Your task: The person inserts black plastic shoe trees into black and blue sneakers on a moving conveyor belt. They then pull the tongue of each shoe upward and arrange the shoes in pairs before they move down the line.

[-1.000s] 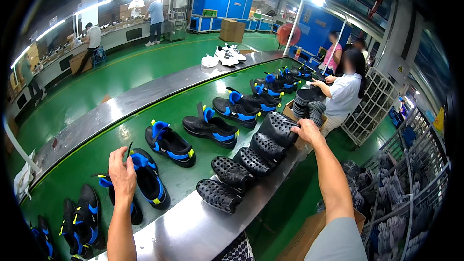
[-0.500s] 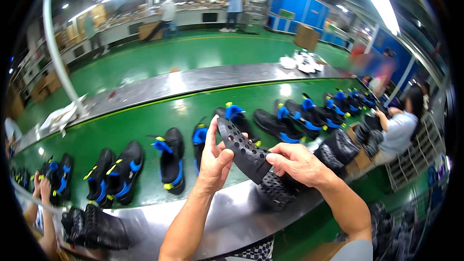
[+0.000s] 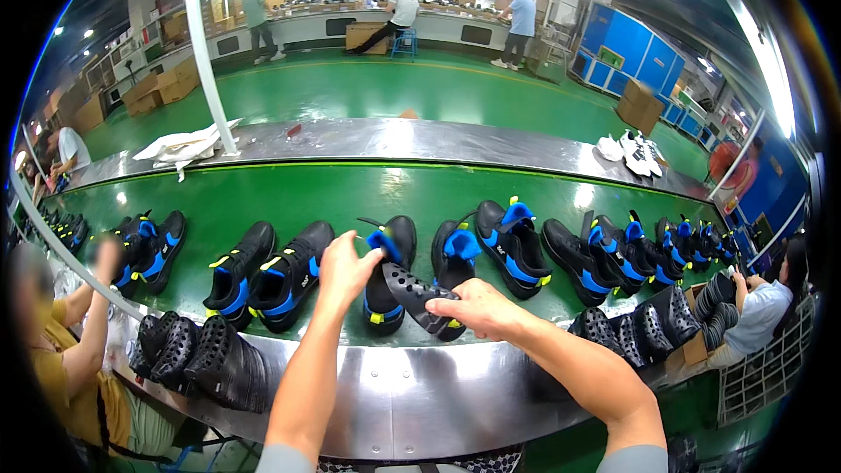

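My right hand [image 3: 484, 307] grips a black perforated insole [image 3: 410, 292] by one end, thumb on top. The insole's other end points left and hangs over a black shoe [image 3: 402, 235] with blue lining and yellow-green tabs. My left hand [image 3: 343, 268] is at that shoe's opening, thumb and fingers closed around the raised blue tongue. The shoe stands toe away from me on the green belt. Just right of it stands another black and blue shoe [image 3: 460, 245], partly hidden behind my right hand and the insole.
A row of similar shoes [image 3: 293, 276] runs along the green belt [image 3: 350, 193]. Stacked perforated insoles [image 3: 226, 363] lie on the metal ledge [image 3: 377, 394] at left, with more insoles [image 3: 653, 333] at right. Co-workers sit at both sides. White shoes [image 3: 639, 153] rest on the far ledge.
The left hand has let go of the insole and moved to the shoe's tongue. The right hand has brought the insole lower, over the shoe. The view has turned left.
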